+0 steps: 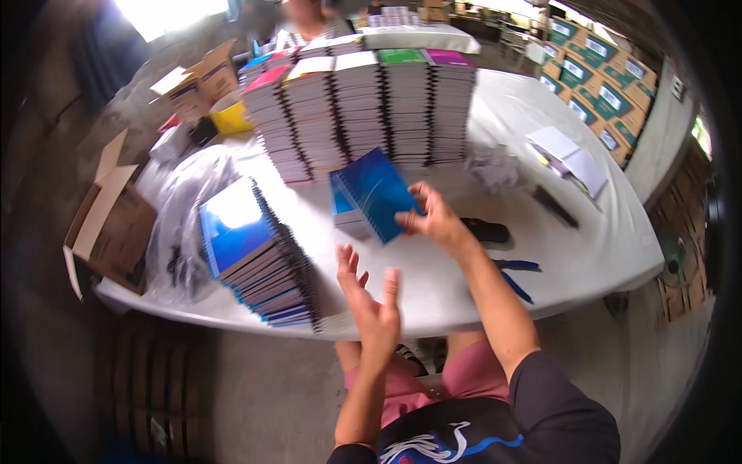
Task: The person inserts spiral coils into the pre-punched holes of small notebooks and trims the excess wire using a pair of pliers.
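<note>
My right hand (431, 217) grips a blue spiral notebook (379, 193) by its right edge, thumb and fingers pinching the cover. The notebook is tilted above a small pile of blue notebooks (352, 224), which it partly hides. My left hand (371, 309) is raised over the table's near edge, palm up, fingers apart, with nothing in it. To its left stands a tall stack of blue spiral notebooks (255, 247), their black coils facing right. Behind the held notebook rise several tall stacks of spiral notebooks (359, 108) with pink, white, green and purple covers.
On the white-covered table (433, 286), blue-handled pliers (518, 277), a dark pouch-like object (485, 230), a knife-like dark tool (555, 206), crumpled plastic (495, 168) and an open notebook (572, 158) lie right. Clear plastic (193, 209) and open cartons (116, 224) are left. A person (313, 27) is beyond the stacks.
</note>
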The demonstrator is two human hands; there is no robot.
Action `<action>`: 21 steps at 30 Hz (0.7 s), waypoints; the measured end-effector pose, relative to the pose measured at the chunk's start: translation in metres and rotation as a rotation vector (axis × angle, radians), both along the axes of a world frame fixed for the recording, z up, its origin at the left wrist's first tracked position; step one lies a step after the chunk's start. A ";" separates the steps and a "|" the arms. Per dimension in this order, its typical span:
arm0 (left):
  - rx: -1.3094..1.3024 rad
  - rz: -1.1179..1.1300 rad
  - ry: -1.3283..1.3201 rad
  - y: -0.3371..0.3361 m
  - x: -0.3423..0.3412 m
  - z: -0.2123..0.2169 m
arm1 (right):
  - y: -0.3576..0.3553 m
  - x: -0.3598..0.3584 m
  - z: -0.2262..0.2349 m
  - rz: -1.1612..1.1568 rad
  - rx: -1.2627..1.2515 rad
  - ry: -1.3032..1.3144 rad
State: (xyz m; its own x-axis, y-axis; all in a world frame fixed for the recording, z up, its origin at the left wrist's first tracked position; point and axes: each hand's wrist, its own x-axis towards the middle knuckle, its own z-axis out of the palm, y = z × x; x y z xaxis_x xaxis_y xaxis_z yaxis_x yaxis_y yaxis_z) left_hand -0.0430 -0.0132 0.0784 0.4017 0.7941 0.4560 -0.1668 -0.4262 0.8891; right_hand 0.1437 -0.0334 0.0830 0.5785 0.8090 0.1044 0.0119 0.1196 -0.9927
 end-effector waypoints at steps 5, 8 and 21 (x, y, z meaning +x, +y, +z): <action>-0.408 -0.236 -0.215 0.018 0.012 -0.027 | -0.091 -0.029 0.008 0.156 -0.046 -0.441; 0.577 0.009 0.421 0.016 0.001 -0.005 | -0.142 0.061 -0.013 -0.455 -0.223 -0.897; 0.656 0.240 0.636 -0.026 0.039 -0.057 | -0.202 0.208 -0.073 -0.572 -1.110 -1.310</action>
State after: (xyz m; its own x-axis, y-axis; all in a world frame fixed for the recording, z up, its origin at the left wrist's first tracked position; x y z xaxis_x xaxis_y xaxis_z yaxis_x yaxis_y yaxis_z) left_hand -0.0036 -0.0392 0.0215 0.5878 0.5507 0.5927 0.4244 -0.8336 0.3537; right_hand 0.3515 -0.2354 0.0102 0.7762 0.5645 0.2808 0.5653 -0.8203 0.0864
